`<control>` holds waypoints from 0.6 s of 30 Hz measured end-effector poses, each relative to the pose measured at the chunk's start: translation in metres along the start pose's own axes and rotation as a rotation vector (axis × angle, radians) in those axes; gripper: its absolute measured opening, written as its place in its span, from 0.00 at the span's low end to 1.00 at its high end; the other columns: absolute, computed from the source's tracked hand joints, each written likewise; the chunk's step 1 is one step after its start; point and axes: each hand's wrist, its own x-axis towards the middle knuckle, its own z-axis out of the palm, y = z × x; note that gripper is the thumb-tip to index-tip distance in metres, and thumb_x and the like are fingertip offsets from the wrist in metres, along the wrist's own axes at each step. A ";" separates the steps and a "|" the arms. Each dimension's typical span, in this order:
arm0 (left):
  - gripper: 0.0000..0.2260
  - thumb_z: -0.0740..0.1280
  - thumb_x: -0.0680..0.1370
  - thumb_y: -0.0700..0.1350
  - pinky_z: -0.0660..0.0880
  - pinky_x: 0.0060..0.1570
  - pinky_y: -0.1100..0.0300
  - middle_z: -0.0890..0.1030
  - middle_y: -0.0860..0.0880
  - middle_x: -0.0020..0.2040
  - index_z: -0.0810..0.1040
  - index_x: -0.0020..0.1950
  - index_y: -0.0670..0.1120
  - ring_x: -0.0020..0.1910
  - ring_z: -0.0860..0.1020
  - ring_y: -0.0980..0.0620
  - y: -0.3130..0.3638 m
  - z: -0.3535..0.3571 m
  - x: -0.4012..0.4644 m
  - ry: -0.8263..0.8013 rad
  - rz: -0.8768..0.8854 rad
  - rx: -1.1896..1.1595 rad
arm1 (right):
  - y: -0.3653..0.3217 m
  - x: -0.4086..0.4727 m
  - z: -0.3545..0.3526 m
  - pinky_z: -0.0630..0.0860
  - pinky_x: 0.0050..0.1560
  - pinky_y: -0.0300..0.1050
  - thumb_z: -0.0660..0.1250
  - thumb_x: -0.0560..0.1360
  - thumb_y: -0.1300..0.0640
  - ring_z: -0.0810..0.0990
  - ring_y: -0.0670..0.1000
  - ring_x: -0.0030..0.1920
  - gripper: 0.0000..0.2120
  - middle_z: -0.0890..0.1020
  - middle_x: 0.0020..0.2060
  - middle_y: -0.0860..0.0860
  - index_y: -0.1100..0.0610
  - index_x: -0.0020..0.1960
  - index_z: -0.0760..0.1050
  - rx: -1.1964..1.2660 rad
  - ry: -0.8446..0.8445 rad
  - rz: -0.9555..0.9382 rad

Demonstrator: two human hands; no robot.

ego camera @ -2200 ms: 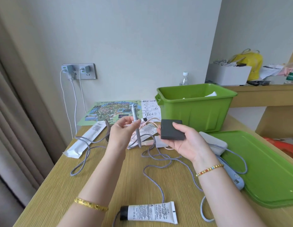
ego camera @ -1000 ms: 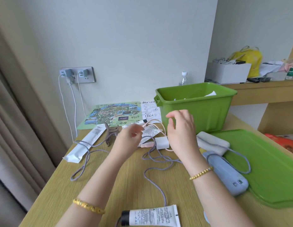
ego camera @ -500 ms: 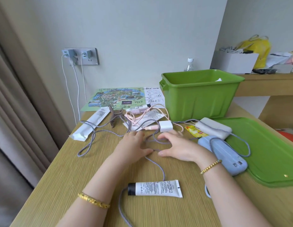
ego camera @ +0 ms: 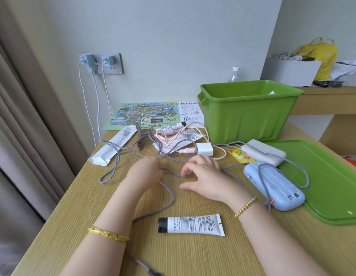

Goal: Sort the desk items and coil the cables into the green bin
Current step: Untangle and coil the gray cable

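Note:
A long grey braided cable (ego camera: 169, 198) sprawls across the wooden desk (ego camera: 77, 206) and loops over a blue power bank (ego camera: 272, 186). My left hand (ego camera: 145, 174) lies knuckles-up on the desk with its fingers curled around this cable. My right hand (ego camera: 203, 176) is just beside it, fingers bent down touching the same cable, thumb apart on the desk. The green bin (ego camera: 248, 116) stands at the back right, behind a white charger (ego camera: 205, 149) with a pink cable (ego camera: 173, 136).
The bin's green lid (ego camera: 322, 176) lies at the right. Also on the desk are a white power bank (ego camera: 264, 152), yellow sachet (ego camera: 241, 156), black-capped white tube (ego camera: 191, 224), brown hair claw (ego camera: 142, 138), long white packet (ego camera: 111, 148) and map leaflet (ego camera: 145, 114). Chargers sit in the wall socket (ego camera: 101, 62).
My hands no longer hold the pen and the black box. Both have come down to the desk onto the grey cable, and my left hand has curled round it.

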 end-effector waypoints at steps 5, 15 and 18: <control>0.07 0.63 0.78 0.40 0.75 0.31 0.62 0.79 0.50 0.31 0.74 0.40 0.47 0.27 0.78 0.52 0.012 -0.017 -0.001 0.122 0.016 -0.954 | 0.002 0.006 0.000 0.53 0.67 0.43 0.66 0.74 0.48 0.59 0.51 0.69 0.30 0.63 0.68 0.49 0.51 0.72 0.57 0.139 0.214 0.035; 0.09 0.62 0.79 0.42 0.75 0.28 0.67 0.78 0.52 0.35 0.79 0.42 0.48 0.23 0.74 0.58 0.001 -0.022 0.002 0.068 -0.053 -1.436 | -0.013 -0.022 -0.031 0.61 0.62 0.39 0.71 0.65 0.39 0.64 0.38 0.59 0.15 0.67 0.54 0.38 0.40 0.48 0.72 0.325 -0.324 -0.116; 0.10 0.60 0.80 0.40 0.77 0.32 0.68 0.79 0.52 0.35 0.80 0.45 0.47 0.27 0.77 0.59 -0.001 -0.018 0.005 0.023 -0.055 -1.404 | -0.022 -0.025 -0.022 0.62 0.62 0.42 0.71 0.63 0.37 0.62 0.42 0.58 0.20 0.65 0.54 0.39 0.41 0.51 0.70 0.058 -0.552 -0.150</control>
